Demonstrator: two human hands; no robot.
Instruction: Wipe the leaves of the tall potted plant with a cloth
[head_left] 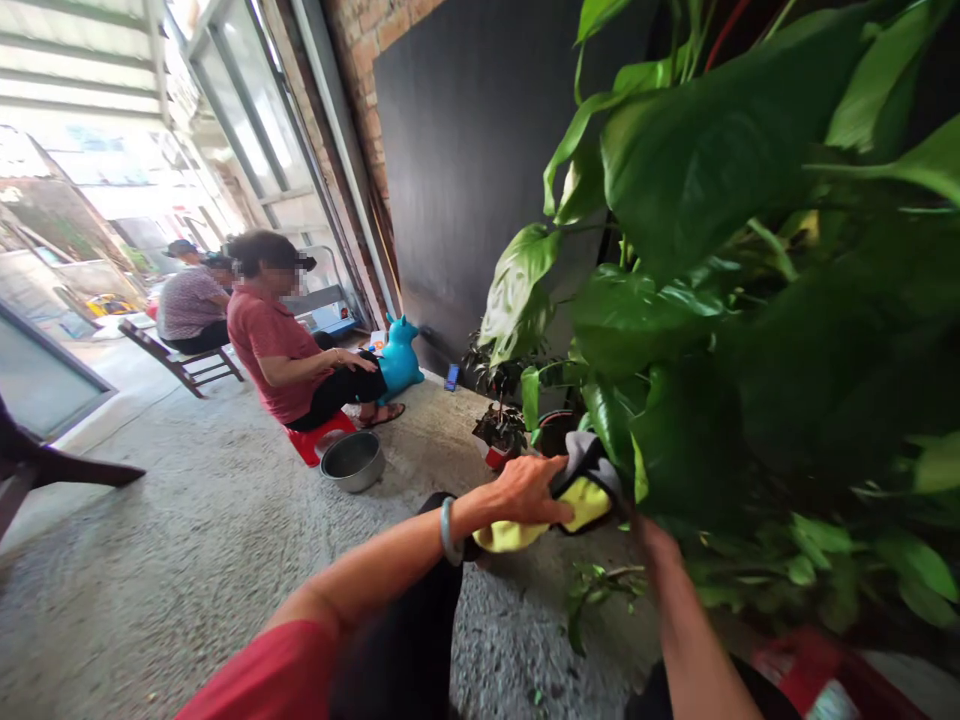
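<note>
My left hand (529, 488) grips a yellow and grey cloth (577, 500) and presses it against a leaf of a big green plant (720, 300) on my right. A pale bracelet (448, 530) sits on that wrist. My right forearm (682, 620) reaches up into the foliage from below. The leaves cover the right hand, so I cannot see what it holds.
A person in a red shirt (277, 350) sits on a low red stool (319, 437) beside a metal bowl (352, 460) and a blue toy animal (399, 360). Another person (191, 305) sits on a wooden bench farther back. Small potted plants (501, 425) stand by a dark wall panel (472, 150).
</note>
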